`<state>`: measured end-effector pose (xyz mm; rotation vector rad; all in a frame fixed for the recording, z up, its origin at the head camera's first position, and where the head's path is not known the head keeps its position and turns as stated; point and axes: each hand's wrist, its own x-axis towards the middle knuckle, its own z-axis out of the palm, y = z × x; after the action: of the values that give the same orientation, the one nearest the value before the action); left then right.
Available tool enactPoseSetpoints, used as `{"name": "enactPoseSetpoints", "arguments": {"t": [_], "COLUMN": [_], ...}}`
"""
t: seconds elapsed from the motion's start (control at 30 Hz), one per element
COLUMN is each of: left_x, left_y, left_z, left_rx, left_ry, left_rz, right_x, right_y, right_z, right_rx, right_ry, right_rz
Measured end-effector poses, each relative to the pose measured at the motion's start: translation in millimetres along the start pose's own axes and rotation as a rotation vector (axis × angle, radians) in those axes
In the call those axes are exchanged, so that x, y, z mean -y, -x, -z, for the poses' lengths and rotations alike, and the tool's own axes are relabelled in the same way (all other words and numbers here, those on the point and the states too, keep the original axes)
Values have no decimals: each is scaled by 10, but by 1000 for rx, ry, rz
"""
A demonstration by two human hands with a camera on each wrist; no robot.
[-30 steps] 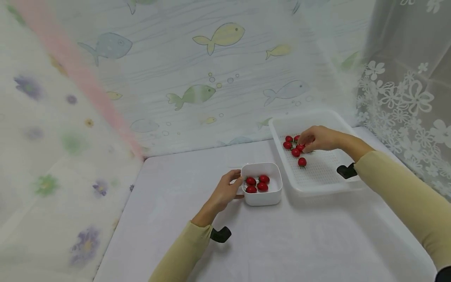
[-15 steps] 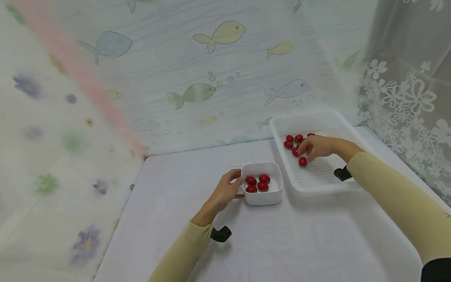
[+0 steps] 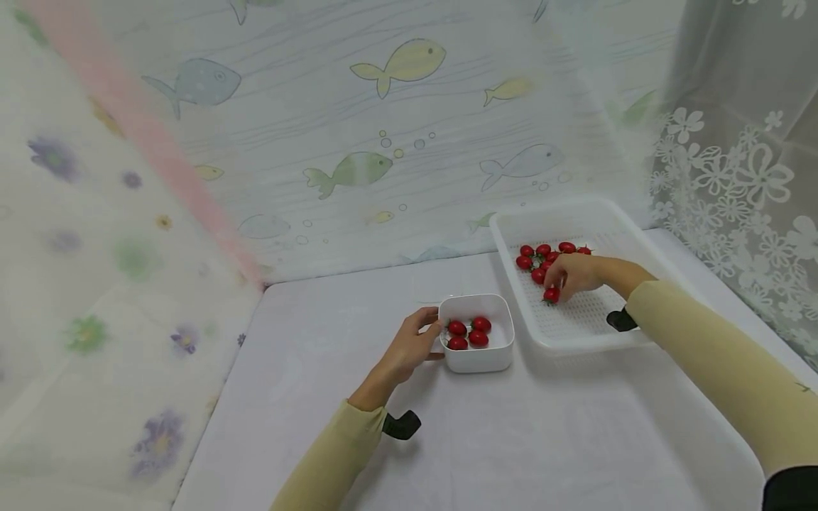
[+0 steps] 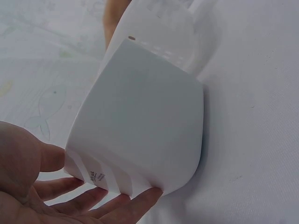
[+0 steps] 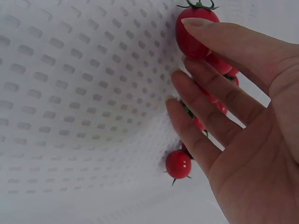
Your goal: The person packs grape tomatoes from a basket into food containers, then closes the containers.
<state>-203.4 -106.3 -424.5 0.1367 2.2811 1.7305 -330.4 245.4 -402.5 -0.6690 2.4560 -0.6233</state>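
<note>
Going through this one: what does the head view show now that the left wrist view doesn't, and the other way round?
Only the head view: the red tomatoes inside the white box, the right hand pinching another tomato in the basket, and the lace curtain.

Only the left wrist view: small dark print on the box's outer wall, too small to read.

Both: the left hand touching the box, at least part of the basket, the white cloth and the fish-print backdrop.
</note>
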Motion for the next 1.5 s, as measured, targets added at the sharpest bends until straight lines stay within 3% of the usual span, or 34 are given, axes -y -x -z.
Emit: {"name": "enactPoseSetpoints", "arguments": {"t": [0.9,1.27,1.5], "left_x": [-15,-20,-73], "left_y": [3,11,50], "left_z": [-1,-4,2], "left_rx": [1,-2,9], "left_ry": [10,10,16], "left_rz": [3,-5,-3], "right_x": [-16,13,53], "right_y": [-33,3,32], "right_z": [-11,1,39], "right_rx": [16,-7,-30], "right_ry": [73,-16,-13], "right_rz": [-44,-17,-4]}}
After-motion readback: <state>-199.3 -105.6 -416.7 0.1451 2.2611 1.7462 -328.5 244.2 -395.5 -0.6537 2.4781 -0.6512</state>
